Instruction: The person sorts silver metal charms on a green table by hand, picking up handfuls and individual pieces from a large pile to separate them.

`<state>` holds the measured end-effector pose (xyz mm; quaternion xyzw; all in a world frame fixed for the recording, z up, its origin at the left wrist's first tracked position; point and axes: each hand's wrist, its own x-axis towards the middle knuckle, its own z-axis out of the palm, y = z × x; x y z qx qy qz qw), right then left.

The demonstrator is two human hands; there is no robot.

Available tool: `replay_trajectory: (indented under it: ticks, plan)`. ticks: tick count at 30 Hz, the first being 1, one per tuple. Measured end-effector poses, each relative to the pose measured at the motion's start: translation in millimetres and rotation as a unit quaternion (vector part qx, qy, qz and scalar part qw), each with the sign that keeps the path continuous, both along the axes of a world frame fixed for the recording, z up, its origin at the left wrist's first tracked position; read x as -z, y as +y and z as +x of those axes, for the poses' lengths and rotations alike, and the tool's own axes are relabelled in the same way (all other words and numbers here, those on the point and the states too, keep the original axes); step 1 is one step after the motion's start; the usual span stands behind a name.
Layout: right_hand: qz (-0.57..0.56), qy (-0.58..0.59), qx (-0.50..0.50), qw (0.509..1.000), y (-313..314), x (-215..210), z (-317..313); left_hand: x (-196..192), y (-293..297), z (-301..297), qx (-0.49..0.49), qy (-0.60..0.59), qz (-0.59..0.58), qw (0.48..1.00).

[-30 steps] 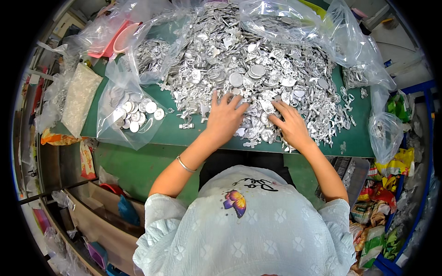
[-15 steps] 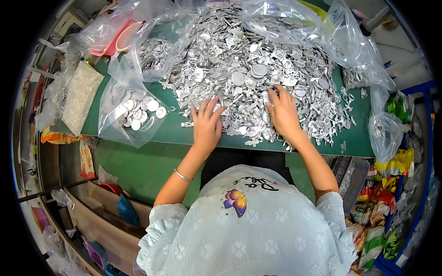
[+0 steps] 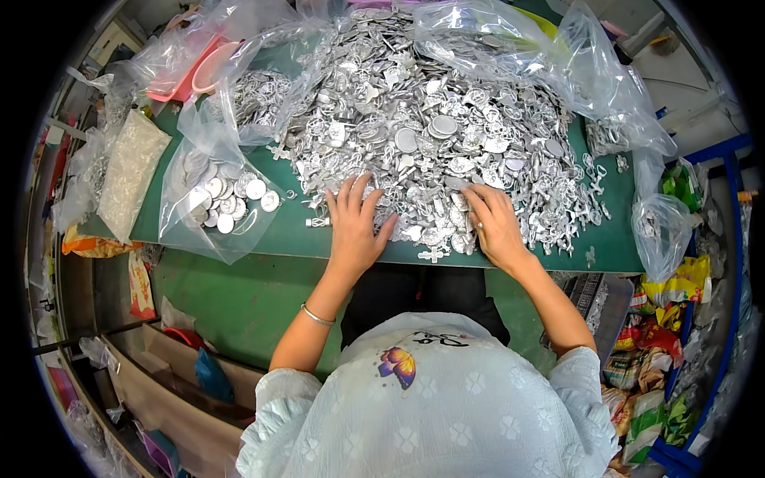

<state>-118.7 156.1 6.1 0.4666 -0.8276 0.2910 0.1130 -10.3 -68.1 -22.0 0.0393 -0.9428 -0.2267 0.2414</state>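
Note:
A large heap of silver-grey metal charms, with crosses, rings and round discs among them, lies on the green tabletop. My left hand rests at the heap's near left edge, fingers spread and holding nothing. On the near right part, my right hand touches the charms with its fingers bent and the thumb apart from them; any piece beneath its palm is hidden. Between the hands, loose charms reach toward the front edge, among them a cross-shaped charm. To the left, a clear plastic bag holds several round silver discs.
Clear plastic sheeting covers the heap's far right. A pink tray and a filled clear bag sit at the left. Another clear bag hangs off the right edge. Below left stands a brown drawer unit.
My right hand has drawn back toward the table's front edge, its fingers bending more. My left hand has shifted slightly and its thumb spread wider. The whole view has moved a little.

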Motion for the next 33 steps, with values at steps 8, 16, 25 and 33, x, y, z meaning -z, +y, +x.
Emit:
replay_trajectory:
  ticks: [8, 16, 25, 33]
  plan:
    - [0.044, -0.004, 0.08, 0.996, -23, -16, -23, 1, 2, 8, 0.006, 0.113, 0.055, 0.992]
    - [-0.054, -0.104, 0.169, 0.979, 0, -13, -42, -10, 38, 23, 0.015, 0.16, 0.147, 0.976]
    - [0.146, 0.081, 0.231, 0.959, -42, -20, -32, 2, 45, 38, -0.019, 0.156, 0.168, 0.973]
    - [0.244, 0.108, 0.166, 0.949, -52, 1, -44, 0, 48, 45, -0.018, 0.151, 0.172, 0.973]
